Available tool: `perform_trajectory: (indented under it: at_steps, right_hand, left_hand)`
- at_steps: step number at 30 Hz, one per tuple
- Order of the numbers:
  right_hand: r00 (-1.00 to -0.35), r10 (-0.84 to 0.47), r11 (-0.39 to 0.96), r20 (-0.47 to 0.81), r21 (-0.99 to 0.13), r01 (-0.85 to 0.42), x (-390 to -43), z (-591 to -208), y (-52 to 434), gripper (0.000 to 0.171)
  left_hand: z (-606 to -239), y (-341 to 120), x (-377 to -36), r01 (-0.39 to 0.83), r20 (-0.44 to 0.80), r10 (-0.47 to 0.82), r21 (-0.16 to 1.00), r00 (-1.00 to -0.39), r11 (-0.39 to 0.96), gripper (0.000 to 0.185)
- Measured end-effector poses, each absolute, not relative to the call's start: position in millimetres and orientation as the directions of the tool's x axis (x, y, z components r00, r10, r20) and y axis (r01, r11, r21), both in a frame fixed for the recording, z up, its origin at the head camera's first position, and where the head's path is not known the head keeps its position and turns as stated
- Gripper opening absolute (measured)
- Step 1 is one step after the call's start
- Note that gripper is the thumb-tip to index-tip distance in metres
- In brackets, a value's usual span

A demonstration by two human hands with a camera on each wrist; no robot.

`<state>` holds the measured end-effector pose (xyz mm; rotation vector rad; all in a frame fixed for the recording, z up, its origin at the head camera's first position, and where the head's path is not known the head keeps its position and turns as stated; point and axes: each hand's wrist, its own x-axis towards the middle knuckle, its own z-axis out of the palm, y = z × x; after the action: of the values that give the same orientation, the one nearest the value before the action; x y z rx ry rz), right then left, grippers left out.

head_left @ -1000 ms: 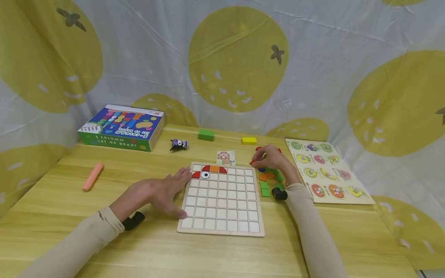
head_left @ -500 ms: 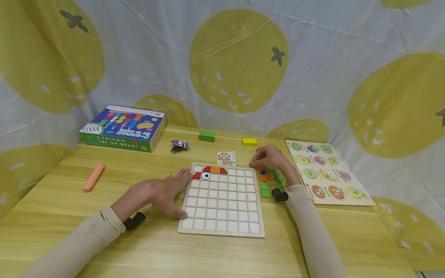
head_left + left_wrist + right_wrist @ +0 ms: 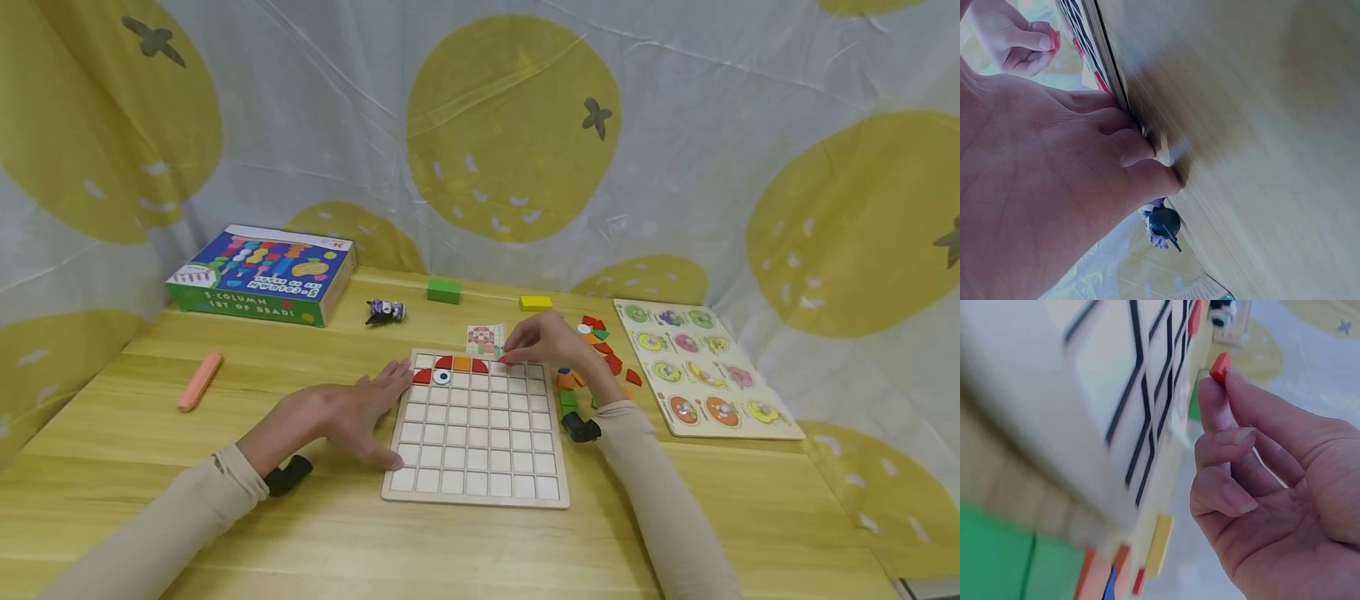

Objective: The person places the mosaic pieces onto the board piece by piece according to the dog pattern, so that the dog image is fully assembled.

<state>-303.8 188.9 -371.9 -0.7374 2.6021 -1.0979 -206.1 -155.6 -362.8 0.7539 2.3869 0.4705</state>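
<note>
Red piece (image 3: 1220,367), pinched by the right hand (image 3: 546,340) near the far edge of a gridded board (image 3: 480,437); left hand (image 3: 348,419), spread, touches its left side.

Play corner, fruit-print cloth (image 3: 330,125) hung around, wood-grain table (image 3: 330,550), boxed bead set (image 3: 262,271), fruit puzzle board (image 3: 697,357)

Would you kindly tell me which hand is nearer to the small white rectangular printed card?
Right: the right hand is by the right edge of the card; the left hand is farther, at the left edge of the pale wooden grid board.
</note>
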Motion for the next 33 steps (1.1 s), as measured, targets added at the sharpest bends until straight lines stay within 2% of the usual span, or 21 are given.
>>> perform_trajectory:
  at_steps: [14, 27, 33]
  right_hand:
    - [-0.761, -0.649, 0.512, -0.007, -0.744, -0.429, -290, -371, 144, 0.005]
    - [-0.788, -0.616, 0.579, -0.006, -0.682, -0.447, -286, -376, 129, 0.005]
    - [-0.755, -0.656, 0.562, 0.005, -0.665, -0.492, -284, -376, 126, 0.008]
  left_hand:
    - [-362, -154, -207, 0.409, -0.427, 0.608, 0.472, -0.669, 0.781, 0.129]
    - [-363, -154, -209, 0.383, -0.440, 0.591, 0.475, -0.677, 0.792, 0.129]
    - [-362, -154, -208, 0.379, -0.444, 0.586, 0.472, -0.678, 0.796, 0.129]
